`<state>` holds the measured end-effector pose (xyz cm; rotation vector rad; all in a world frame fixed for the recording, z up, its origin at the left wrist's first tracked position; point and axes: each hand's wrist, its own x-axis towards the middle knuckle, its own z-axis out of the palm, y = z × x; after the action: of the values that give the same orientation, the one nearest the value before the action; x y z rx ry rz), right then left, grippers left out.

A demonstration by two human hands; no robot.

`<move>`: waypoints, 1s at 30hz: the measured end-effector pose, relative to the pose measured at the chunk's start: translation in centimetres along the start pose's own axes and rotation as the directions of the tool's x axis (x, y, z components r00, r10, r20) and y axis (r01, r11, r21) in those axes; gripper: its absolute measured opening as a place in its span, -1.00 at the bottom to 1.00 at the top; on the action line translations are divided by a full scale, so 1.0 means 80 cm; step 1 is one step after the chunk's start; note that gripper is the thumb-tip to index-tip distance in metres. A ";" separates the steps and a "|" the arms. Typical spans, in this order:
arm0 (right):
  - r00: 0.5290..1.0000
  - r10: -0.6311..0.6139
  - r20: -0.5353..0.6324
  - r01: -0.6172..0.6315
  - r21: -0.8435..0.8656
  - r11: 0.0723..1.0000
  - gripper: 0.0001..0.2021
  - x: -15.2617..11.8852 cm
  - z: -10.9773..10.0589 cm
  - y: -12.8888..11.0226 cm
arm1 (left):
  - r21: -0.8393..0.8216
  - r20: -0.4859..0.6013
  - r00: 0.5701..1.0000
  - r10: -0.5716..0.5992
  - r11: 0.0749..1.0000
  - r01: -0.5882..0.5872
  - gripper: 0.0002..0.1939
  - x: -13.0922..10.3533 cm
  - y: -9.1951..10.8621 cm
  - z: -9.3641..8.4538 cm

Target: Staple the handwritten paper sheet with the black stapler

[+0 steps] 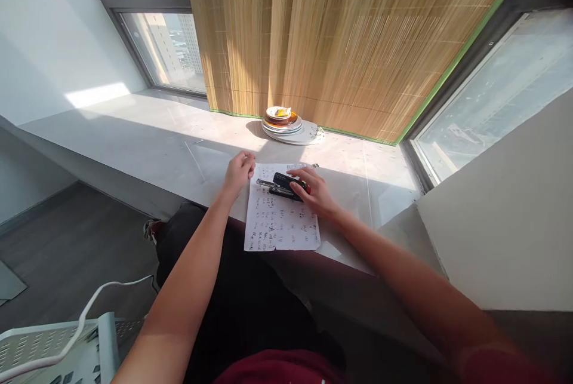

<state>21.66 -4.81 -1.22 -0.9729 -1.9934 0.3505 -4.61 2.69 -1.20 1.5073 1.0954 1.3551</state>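
While the right hand is clasped round the right end of the black stapler, the left hand is apart from it, curled just past the stapler's other end; can't tell if it pinches anything. Stapler lies between the hands on the written sheet, long axis running roughly hand to hand, its silver metal strip pointing at the left hand, right hand nearer since it's touching.
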 end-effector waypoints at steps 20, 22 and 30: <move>0.991 0.004 0.132 -0.006 0.014 1.000 -0.52 0.001 0.010 0.014 | 0.403 0.278 0.939 0.203 0.862 -0.306 -0.88 -0.009 0.013 -0.016; 0.991 0.008 0.134 -0.011 0.017 1.000 -0.53 0.001 0.010 0.015 | 0.363 0.401 0.884 0.241 0.844 -0.395 -0.93 -0.011 0.012 -0.014; 0.993 0.009 0.116 -0.011 0.021 1.000 -0.53 0.000 0.012 0.019 | 0.397 0.554 0.806 0.207 0.785 -0.475 -0.90 -0.015 0.011 -0.006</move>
<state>21.64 -3.70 -2.68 -0.9687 -2.0861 0.4418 -5.09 1.32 -0.66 2.4069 0.9065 0.8319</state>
